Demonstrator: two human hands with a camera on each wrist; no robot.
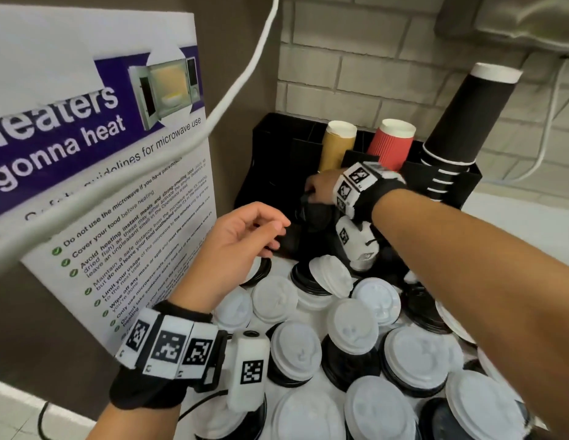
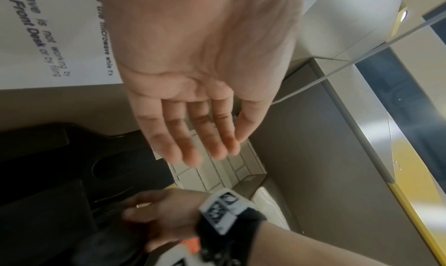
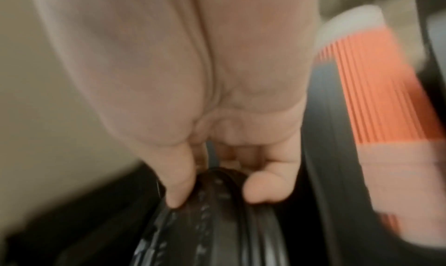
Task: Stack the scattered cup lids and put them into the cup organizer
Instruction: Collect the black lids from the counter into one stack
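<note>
A black cup organizer (image 1: 270, 160) stands against the tiled wall. My right hand (image 1: 315, 192) reaches into its front compartment and grips a stack of black lids (image 1: 311, 211) by the rim. In the right wrist view my right hand (image 3: 219, 194) holds the black lids (image 3: 217, 222) between thumb and fingers. My left hand (image 1: 270, 233) hovers just left of the organizer's front, fingers relaxed and holding nothing; in the left wrist view its palm (image 2: 193, 60) is bare. Several white lids (image 1: 353, 325) and black lids (image 1: 423, 306) lie scattered on the counter.
A microwave poster (image 1: 96, 147) leans at the left, with a white cable (image 1: 232, 87) crossing it. Tan (image 1: 335, 147), red (image 1: 391, 144) and stacked black cups (image 1: 461, 122) stand in the organizer's rear slots. My right forearm (image 1: 467, 265) crosses above the lids.
</note>
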